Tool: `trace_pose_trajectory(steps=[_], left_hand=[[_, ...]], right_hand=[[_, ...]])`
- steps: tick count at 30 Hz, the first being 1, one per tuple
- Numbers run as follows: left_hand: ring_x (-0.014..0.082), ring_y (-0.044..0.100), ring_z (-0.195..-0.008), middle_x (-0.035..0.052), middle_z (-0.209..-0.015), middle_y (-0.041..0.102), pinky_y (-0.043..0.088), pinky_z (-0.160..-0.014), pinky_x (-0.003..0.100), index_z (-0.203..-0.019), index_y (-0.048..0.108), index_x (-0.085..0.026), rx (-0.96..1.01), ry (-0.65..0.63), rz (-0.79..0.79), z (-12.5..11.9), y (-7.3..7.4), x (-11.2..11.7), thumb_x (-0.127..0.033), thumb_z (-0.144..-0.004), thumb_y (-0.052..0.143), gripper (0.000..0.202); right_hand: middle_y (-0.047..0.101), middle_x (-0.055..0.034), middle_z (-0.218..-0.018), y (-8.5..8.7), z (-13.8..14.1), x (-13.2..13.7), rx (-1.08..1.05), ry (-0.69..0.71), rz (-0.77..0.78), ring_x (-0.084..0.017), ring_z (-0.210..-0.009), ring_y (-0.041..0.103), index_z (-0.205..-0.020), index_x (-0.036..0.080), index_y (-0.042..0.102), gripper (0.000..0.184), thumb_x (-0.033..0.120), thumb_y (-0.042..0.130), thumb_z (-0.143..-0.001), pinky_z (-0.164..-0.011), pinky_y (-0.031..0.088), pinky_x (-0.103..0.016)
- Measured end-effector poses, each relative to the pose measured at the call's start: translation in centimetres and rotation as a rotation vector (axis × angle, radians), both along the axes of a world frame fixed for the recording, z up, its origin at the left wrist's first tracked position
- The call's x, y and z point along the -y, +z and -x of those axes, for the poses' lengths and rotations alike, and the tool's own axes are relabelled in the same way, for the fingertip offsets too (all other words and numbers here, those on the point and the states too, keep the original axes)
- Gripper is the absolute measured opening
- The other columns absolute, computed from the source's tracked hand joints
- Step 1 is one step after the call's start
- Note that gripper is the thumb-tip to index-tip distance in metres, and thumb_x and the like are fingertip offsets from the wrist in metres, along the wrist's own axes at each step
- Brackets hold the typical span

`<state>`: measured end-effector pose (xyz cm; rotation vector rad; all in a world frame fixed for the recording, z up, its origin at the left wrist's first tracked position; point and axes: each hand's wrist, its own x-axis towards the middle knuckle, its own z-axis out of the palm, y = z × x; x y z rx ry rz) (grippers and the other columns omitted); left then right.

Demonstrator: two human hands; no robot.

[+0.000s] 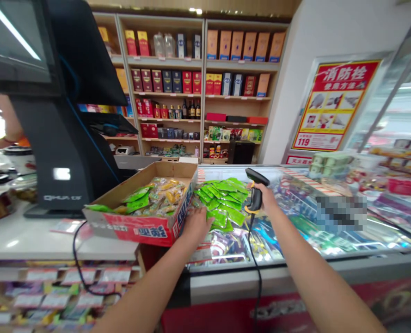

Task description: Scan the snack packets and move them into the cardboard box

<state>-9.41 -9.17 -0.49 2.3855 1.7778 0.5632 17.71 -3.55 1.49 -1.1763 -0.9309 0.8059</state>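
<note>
My right hand [266, 199] is wrapped round the handle of a black and yellow barcode scanner [256, 198], held upright above the glass top of a display freezer [222, 254]. From its base a black cable runs down over the front edge. To the left of it lies a spread pile of green snack packets [222, 196]. My left hand [195, 226] rests between that pile and a cardboard box [136, 229], at the pile's near left edge. Its thumb is apart from the fingers, whose tips are partly hidden. The open box holds more green packets and small clear-wrapped pieces.
A black point-of-sale terminal [63, 138] stands on the white counter [46, 245] at left. Shelves [203, 64] of boxed bottles line the back. Stacked goods [333, 166] sit on the freezer's right. Part of a person's arm [9, 118] shows at far left.
</note>
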Motion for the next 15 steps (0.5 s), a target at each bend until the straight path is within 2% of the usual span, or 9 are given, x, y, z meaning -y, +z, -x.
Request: trace_pose_trajectory(steps=[3, 7, 11, 15], left_hand=[[0.0306, 0.053, -0.121, 0.0159, -0.126, 0.063, 0.04, -0.104, 0.038, -0.122, 0.061, -0.015, -0.012, -0.024, -0.042, 0.0, -0.7, -0.5, -0.044, -0.084, 0.06, 0.049], [0.032, 0.054, -0.117, 0.0163, -0.119, 0.062, 0.043, -0.1, 0.037, -0.11, 0.07, -0.016, -0.005, -0.015, 0.015, 0.0, -0.8, -0.9, -0.055, -0.077, 0.064, 0.051], [0.0304, 0.059, -0.11, 0.0152, -0.119, 0.063, 0.046, -0.094, 0.037, -0.11, 0.07, -0.02, 0.013, -0.004, 0.034, 0.0, -0.7, 0.0, -0.054, -0.084, 0.056, 0.046], [0.0324, 0.061, -0.108, 0.0198, -0.121, 0.062, 0.047, -0.091, 0.04, -0.125, 0.061, -0.015, -0.066, 0.084, -0.015, -0.3, -0.5, 1.3, -0.048, -0.088, 0.053, 0.05]], right_hand=[[0.074, -0.0093, -0.084, -0.1, 2.8, 4.0, -0.213, 0.092, 0.001, -0.019, -0.06, 0.067, -0.081, 0.018, 0.064, 0.023, 0.035, 0.061, -0.065, -0.05, 0.053, -0.028], [0.074, -0.0106, -0.081, -2.0, 7.1, 8.2, -0.24, 0.147, 0.048, -0.016, -0.048, 0.063, -0.08, 0.016, 0.066, 0.026, 0.04, 0.063, -0.069, -0.044, 0.051, -0.027], [0.073, -0.008, -0.074, -3.9, 8.7, 9.4, -0.254, 0.156, 0.093, -0.018, -0.048, 0.063, -0.078, 0.019, 0.066, 0.027, 0.045, 0.064, -0.071, -0.045, 0.052, -0.029], [0.066, -0.0043, -0.057, -4.8, 8.4, 9.0, -0.091, 0.048, 0.166, -0.019, -0.05, 0.061, -0.064, 0.017, 0.066, 0.025, 0.041, 0.071, -0.067, -0.048, 0.049, -0.029]])
